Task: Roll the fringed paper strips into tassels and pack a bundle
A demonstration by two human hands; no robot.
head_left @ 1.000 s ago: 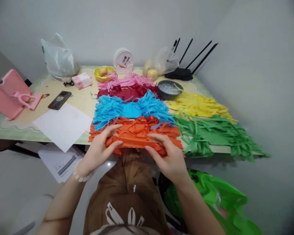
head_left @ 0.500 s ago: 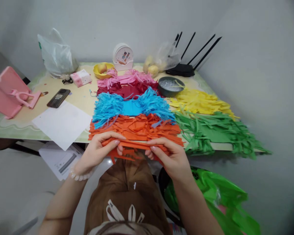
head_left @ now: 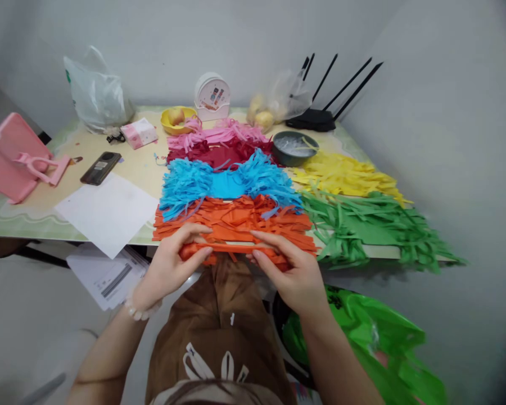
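Observation:
My left hand [head_left: 171, 264] and my right hand [head_left: 293, 273] both pinch an orange fringed paper piece [head_left: 231, 247] at the table's near edge, one hand at each end. Just beyond it lies the orange fringed paper pile [head_left: 236, 219] on the table. Behind that lie blue fringed paper [head_left: 227, 183], dark red fringed paper [head_left: 219, 154] and pink fringed paper [head_left: 219, 135]. Green fringed paper [head_left: 366, 230] and yellow fringed paper [head_left: 341, 174] lie to the right.
A grey bowl [head_left: 295, 147], a router [head_left: 316, 119], a bag of fruit [head_left: 274, 107], a yellow bowl [head_left: 177, 119] and a white plastic bag [head_left: 96, 95] stand at the back. A phone [head_left: 101, 167], white paper [head_left: 107, 211] and a pink stand [head_left: 17, 157] lie left. A green bag [head_left: 375, 349] sits below right.
Both hands lifted the orange piece off the pile's edge, spread it with strips dangling, then gathered it back level against the table edge.

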